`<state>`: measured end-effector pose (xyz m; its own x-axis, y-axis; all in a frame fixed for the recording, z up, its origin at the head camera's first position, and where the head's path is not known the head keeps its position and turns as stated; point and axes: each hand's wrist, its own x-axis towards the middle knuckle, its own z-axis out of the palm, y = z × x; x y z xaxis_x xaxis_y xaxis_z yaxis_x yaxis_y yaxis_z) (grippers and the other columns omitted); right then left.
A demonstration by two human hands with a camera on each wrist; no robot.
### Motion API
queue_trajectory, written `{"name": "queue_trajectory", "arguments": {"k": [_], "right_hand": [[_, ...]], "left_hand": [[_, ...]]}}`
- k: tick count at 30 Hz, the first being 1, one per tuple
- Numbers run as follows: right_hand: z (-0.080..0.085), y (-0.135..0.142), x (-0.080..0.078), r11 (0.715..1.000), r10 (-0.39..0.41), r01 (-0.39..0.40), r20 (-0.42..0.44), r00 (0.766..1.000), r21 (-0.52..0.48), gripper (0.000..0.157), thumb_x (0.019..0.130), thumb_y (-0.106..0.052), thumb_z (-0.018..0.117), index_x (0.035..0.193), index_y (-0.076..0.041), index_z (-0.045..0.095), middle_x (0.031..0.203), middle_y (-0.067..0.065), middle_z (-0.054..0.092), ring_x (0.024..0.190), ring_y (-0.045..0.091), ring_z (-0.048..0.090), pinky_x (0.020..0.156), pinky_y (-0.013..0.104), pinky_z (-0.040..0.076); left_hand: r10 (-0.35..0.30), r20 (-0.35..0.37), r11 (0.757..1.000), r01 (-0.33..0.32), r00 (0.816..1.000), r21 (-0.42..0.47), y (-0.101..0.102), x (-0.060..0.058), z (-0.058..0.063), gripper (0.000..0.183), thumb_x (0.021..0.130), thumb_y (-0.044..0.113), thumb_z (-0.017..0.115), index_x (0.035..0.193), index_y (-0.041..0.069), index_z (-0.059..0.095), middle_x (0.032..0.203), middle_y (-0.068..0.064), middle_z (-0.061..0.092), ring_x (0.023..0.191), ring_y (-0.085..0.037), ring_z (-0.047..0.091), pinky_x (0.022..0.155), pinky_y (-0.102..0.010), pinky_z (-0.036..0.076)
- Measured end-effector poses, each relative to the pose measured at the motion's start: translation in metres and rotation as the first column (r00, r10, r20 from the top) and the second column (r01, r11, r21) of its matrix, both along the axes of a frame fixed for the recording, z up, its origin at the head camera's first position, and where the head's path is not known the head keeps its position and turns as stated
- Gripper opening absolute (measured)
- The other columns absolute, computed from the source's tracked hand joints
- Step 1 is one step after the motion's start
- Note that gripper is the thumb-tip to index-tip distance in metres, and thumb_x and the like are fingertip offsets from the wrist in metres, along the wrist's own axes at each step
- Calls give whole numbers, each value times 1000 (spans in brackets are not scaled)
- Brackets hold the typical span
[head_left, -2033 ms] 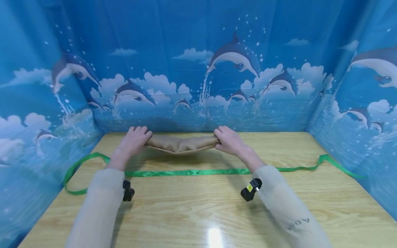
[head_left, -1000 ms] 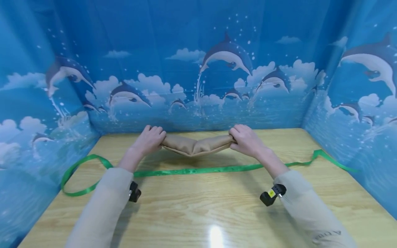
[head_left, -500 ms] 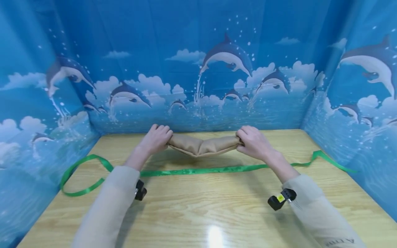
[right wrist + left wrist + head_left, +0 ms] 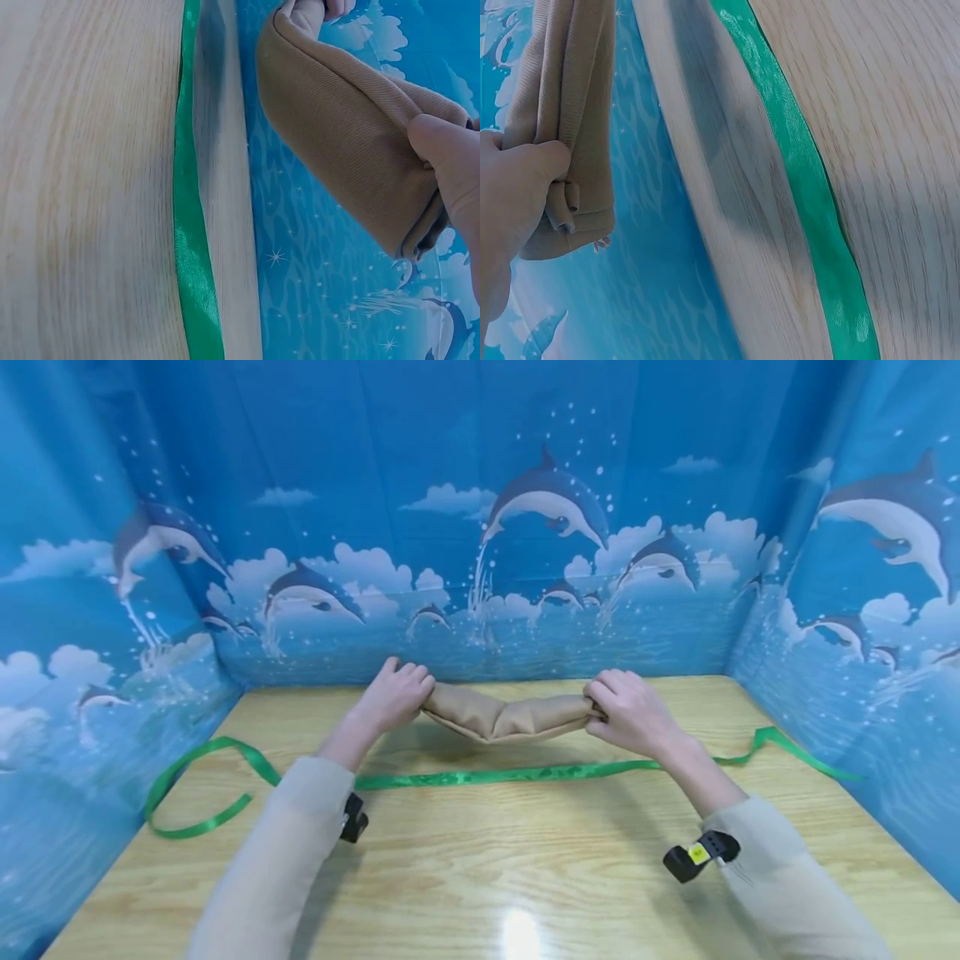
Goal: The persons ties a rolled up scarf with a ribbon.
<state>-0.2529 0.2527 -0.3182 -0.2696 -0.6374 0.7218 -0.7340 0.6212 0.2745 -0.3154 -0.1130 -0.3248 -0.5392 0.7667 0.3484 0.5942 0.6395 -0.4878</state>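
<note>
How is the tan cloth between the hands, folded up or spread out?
Folded: the left wrist view shows layers of the tan cloth stacked where the left hand grips it; the right hand holds its other end.

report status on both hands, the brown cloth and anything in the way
Left hand and right hand gripping opposite ends of brown cloth. Cloth held above table, sagging mid-length. Green ribbon lying across table, not touching cloth.

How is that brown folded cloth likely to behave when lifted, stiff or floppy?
Probably floppy: the brown folded cloth sags and creases between the left hand and the right hand. Its folded layers probably make it stiffer than a single sheet. The matt, ribbed weave suggests it won't be very slippery.
</note>
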Motion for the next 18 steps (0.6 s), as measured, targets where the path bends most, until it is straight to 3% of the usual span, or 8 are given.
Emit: {"name": "queue_trajectory", "arguments": {"k": [4, 9, 18], "right_hand": [[0, 2, 6, 1000, 30, -30, -5, 1000, -6, 18, 63, 0, 51, 79, -5, 56, 72, 6, 52, 60, 16, 38, 53, 28, 28], [1, 2, 12, 998, 65, -65, -27, 998, -8, 19, 62, -2, 48, 79, -5, 57, 73, 7, 54, 60, 18, 45, 51, 30, 35], [5, -8, 20, 984, 176, -176, -72, 982, 18, 17, 71, -4, 39, 77, -6, 55, 73, 6, 49, 58, 17, 41, 51, 30, 37]], "left_hand": [[4, -3, 1000, -4, 1000, -1, 5, 0, -1, 16, 81, 11, 67, 92, 5, 59, 88, -9, 56, 81, -27, 55, 81, -47, 42], [4, -4, 1000, -4, 1000, -9, 11, -2, 0, 13, 83, 11, 65, 93, 6, 60, 89, -9, 58, 83, -27, 56, 81, -46, 42], [-24, 15, 999, 24, 1000, -37, 17, -7, -1, 20, 79, 12, 71, 94, 6, 59, 91, -9, 61, 83, -27, 58, 83, -49, 41]]}}
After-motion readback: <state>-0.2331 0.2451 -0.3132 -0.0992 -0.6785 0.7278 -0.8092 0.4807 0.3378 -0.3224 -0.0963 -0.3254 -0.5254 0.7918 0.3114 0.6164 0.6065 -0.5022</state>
